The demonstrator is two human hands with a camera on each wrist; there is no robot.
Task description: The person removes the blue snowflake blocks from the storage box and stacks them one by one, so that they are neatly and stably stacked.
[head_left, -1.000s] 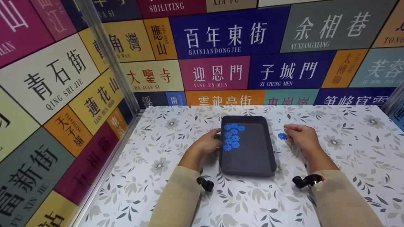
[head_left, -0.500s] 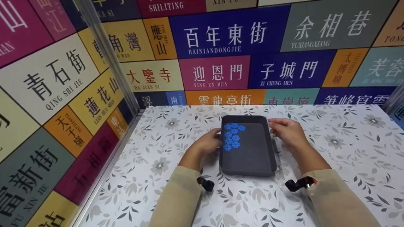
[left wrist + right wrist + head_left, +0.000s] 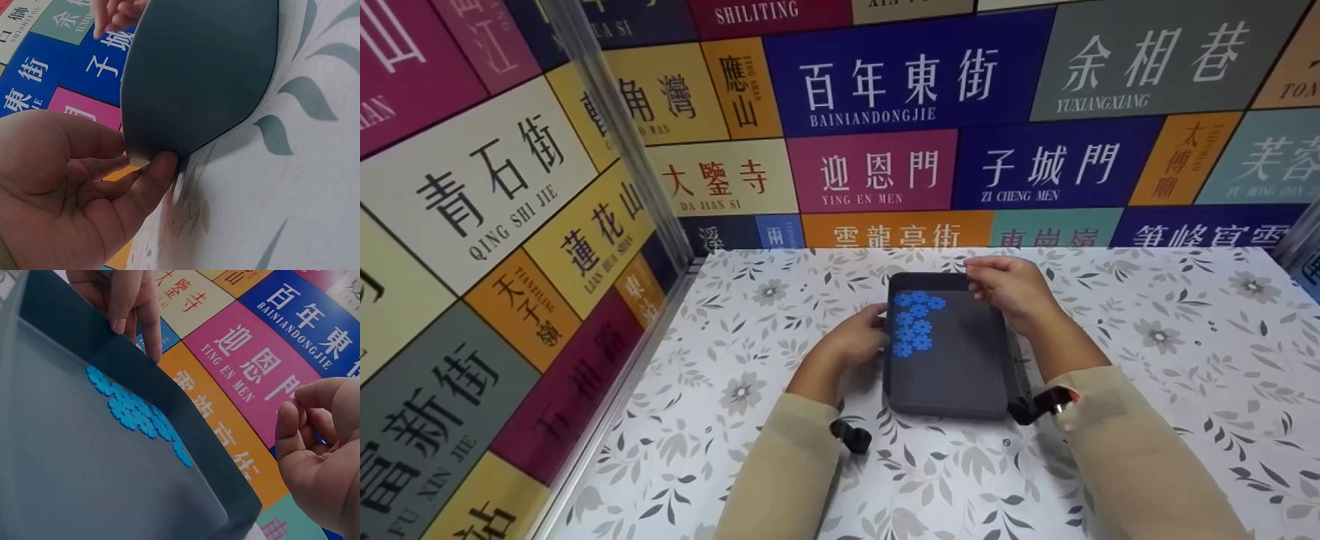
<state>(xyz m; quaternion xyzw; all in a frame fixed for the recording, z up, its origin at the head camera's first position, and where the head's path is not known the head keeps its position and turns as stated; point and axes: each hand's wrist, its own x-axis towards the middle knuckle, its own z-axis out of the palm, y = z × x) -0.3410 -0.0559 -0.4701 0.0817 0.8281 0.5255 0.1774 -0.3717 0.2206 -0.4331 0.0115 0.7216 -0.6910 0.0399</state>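
Note:
A dark grey rectangular tray (image 3: 952,375) stands on the table. Along its left side lie several blue flower-shaped plastic pieces (image 3: 913,324), also seen as a blue cluster (image 3: 135,408) in the right wrist view. My left hand (image 3: 855,337) grips the tray's left wall; the left wrist view has the thumb and fingers (image 3: 152,185) at the wall's outer face and edge. My right hand (image 3: 1012,292) is raised over the tray's far right corner, thumb and forefinger pinched together. A tiny pale bit (image 3: 296,395) shows at those fingertips, too small to name.
The table (image 3: 780,465) wears a white cloth printed with grey leaves and flowers. Panels with colourful place-name signs (image 3: 907,82) rise behind it and on the left. Black wrist cameras (image 3: 851,436) sit on both cuffs.
My right hand has moved left and away from me, from beside the tray to over its far right corner. A blue piece seen near its fingers earlier is out of sight. The left hand stays.

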